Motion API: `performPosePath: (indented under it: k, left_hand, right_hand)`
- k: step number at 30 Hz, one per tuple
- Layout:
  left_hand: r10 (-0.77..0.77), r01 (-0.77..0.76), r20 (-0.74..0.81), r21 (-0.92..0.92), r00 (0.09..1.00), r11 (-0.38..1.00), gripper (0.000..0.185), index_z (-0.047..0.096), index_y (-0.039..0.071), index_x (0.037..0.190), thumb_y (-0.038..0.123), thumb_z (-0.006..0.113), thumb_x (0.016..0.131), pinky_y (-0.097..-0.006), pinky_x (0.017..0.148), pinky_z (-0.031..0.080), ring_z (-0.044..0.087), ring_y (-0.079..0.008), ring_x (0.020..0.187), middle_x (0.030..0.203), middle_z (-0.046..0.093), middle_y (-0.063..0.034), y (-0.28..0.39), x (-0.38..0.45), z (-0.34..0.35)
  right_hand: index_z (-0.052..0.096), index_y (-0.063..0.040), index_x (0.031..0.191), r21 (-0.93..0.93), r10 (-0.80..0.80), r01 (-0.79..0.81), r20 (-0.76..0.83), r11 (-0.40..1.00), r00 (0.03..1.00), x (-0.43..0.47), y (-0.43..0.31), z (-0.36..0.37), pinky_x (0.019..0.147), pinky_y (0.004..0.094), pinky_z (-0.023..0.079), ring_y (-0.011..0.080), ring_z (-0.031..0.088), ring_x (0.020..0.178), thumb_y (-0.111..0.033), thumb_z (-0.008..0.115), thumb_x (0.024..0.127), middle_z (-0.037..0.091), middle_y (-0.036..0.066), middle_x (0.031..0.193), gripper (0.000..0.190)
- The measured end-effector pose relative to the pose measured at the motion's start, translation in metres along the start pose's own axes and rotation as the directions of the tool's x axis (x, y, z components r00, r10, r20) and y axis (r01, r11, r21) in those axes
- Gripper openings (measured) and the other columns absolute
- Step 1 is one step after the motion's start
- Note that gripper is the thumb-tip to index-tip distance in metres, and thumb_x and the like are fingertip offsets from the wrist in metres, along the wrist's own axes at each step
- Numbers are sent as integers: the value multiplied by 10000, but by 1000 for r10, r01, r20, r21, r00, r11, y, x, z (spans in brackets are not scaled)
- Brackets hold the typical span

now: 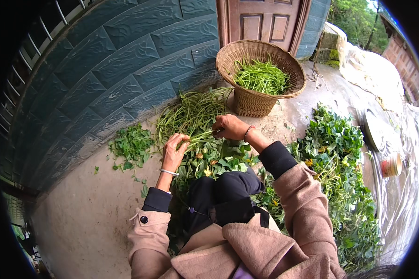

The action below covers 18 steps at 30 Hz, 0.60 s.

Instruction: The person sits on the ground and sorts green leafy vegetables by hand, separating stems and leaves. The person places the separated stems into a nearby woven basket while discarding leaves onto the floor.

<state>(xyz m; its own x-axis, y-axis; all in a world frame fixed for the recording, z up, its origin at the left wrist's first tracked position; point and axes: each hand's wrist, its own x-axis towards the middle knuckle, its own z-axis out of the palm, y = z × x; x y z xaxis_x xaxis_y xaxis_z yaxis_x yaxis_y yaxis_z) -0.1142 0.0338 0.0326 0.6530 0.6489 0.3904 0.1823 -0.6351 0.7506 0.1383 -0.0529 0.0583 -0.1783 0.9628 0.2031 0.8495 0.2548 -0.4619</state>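
Between my two hands stretches a small bundle of thin green stems [201, 138]. My left hand [174, 149] grips its near end, thumb and fingers pinched together. At the other end, my right hand [229, 127] is closed on the stems, its fingertips partly hidden. Beneath them, broad green leaves [213, 158], a few of them yellow, lie in a heap before my knees. A tangle of long vine stems [195, 110] rests just beyond, against the wall. The woven wicker basket [255, 104] behind my right hand holds many cut green stems [262, 76].
A small pile of leaves [132, 144] sits on the concrete floor [87, 216] at left. Leafy vines [342, 188] form a long heap at right. Past it are a paper tub [391, 165], a round pale lid [374, 130] and plastic sheeting [405, 202]. A tiled wall [125, 66] and wooden door [265, 21] stand ahead.
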Motion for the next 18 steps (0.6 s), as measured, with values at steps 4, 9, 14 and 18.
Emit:
performPosePath:
  k: [4,9,14,18]
  left_hand:
    - [29,-38,74,119,997,992,121,625,6,870,24,656,755,-340,752,470,593,-269,831,846,615,-91,-6,-5,-8]
    - [-49,36,83,153,995,988,117,635,14,863,42,657,752,-345,754,469,601,-259,824,831,628,-84,-17,-10,-9]
    - [-45,43,10,99,999,994,91,632,-4,880,21,635,793,-280,751,487,630,-173,808,863,642,-69,-27,-4,-3]
    - [-72,73,-17,62,997,995,110,631,4,874,32,652,769,-319,720,483,627,-234,808,849,643,-90,-17,-2,1]
  right_hand:
    - [639,-91,822,-93,14,-38,-250,995,968,-9,18,13,679,416,495,327,601,748,-161,654,782,553,114,862,82]
    - [582,-73,788,-195,-93,31,-320,980,943,-18,20,-8,649,419,493,322,604,732,-150,588,825,581,116,823,86]
    - [563,-53,809,-229,-15,-31,-196,973,980,-37,23,-2,664,419,497,337,607,759,-105,568,789,591,126,818,56]
    - [528,-43,800,-259,37,-98,-229,961,973,-42,21,9,645,429,491,353,607,747,-90,567,732,589,132,780,91]
